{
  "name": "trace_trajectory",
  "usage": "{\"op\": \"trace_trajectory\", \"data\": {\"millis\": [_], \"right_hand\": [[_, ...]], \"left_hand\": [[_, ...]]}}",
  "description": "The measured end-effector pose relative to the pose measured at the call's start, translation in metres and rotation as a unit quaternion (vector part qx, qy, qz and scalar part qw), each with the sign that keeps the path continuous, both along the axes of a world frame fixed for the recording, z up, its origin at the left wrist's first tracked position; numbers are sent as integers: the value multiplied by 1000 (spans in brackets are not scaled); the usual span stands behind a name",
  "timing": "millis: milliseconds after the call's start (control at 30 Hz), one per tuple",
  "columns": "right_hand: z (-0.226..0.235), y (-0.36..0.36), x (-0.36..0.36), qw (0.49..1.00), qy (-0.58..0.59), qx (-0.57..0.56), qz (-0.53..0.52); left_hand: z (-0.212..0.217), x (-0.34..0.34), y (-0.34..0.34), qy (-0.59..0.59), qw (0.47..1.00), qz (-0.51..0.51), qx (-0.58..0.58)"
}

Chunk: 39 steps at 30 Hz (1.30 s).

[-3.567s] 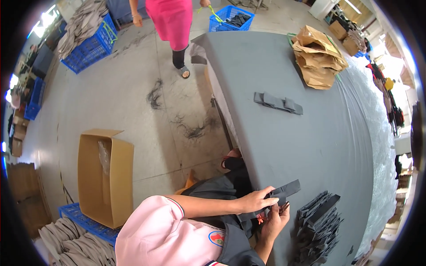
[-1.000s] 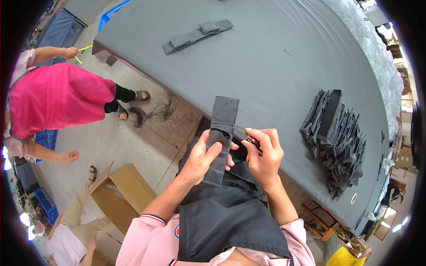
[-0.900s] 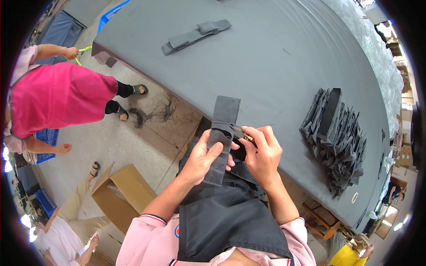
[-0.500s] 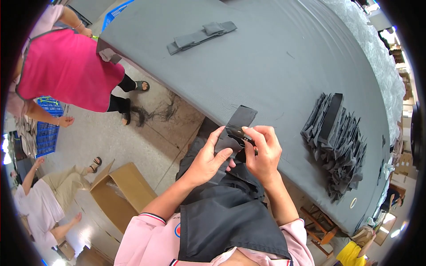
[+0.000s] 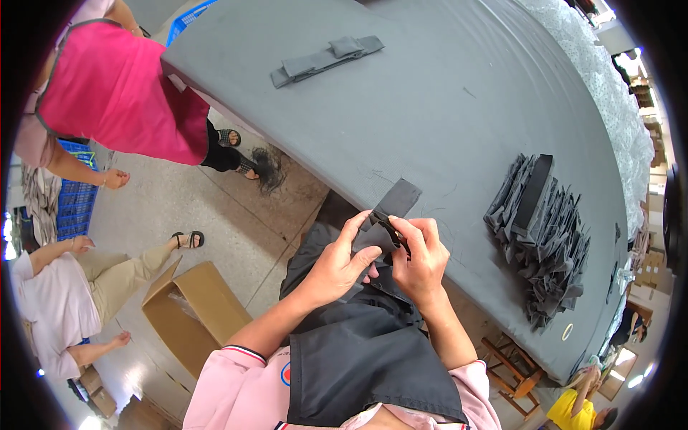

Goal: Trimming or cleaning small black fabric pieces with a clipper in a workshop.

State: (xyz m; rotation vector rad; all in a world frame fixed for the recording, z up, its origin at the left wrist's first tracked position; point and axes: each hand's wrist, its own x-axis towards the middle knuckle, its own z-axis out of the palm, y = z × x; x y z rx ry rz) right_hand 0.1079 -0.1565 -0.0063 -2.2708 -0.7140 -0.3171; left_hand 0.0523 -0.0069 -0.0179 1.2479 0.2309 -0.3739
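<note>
- Okay, so writing first: there's a round blue-and-red badge (image 5: 287, 373) on the wearer's pink shirt (image 5: 233, 387), low in the view around 7 o'clock, with tiny lettering beside it.
- Left hand (image 5: 335, 266) is closed on a dark grey fabric strip (image 5: 398, 198), thumb on top. Strip sits mid-view between both hands, free end poking toward 1 o'clock by the table edge.
- Right hand (image 5: 423, 259) has its fingers curled in tight at the strip's folded part; something dark shows under them, but I can't tell if it's gripping fabric or a tool.
- From the hands: pile of dark strips (image 5: 548, 247) at 3 o'clock on the grey table (image 5: 444, 122), one folded strip (image 5: 326, 60) at 11, cardboard box (image 5: 193, 308) between 8 and 9.
- Versus a second ago: strip stood nearly straight up at 12, now it leans to 1. Back then a small dark tool showed in the right hand.
- Co-worker in the pink apron (image 5: 122, 93), at 10 o'clock, has moved closer to the table.
</note>
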Motion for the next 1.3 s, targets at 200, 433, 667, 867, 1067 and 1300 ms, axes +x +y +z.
{"op": "trace_trajectory", "data": {"millis": [200,433,667,867,1067,1300], "right_hand": [[-5,3,-7,1000,-7,7,-27],[-8,4,-7,997,-60,-36,-27],[-9,4,-8,960,233,146,-41],[-6,8,-12,981,152,98,-69],[-8,-4,-3,994,-61,-63,-59],[-10,-14,3,973,160,153,-70]], "left_hand": [[6,0,-1,5,1000,1,29],[9,0,-3,6,996,2,92],[4,-1,-1,4,996,-1,91],[5,2,-3,-1,996,1,92],[9,10,-7,10,995,-24,101],[7,17,-12,8,995,-34,90]]}}
